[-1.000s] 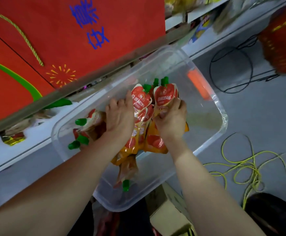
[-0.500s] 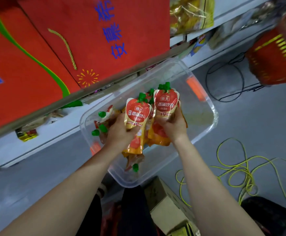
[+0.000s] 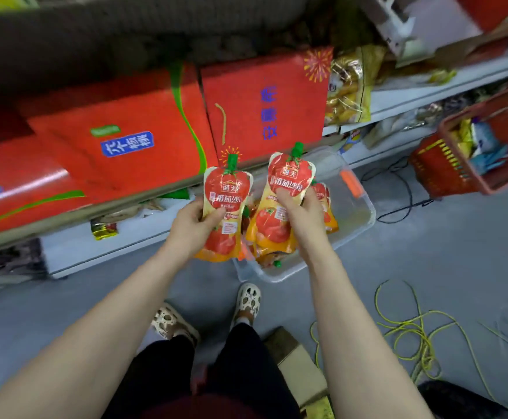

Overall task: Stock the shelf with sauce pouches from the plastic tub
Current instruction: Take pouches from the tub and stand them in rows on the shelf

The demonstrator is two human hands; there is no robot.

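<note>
Soft, floppy pouches (image 3: 227, 207), likely slippery; left hand (image 3: 190, 226) and right hand (image 3: 302, 213) fingers clamped mid-body; firmer near spout.

I see even, bright lighting; wide-angle bending at edges; motion blur across the upper frame; centre reasonably sharp.

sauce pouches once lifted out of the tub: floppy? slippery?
The sauce pouches probably flex: soft film, bulging low, so bottom-heavy. The glossy skin looks slippery. In the left hand one stays upright by a mid-body grip; the green spout cap looks like the stiffest part.
</note>
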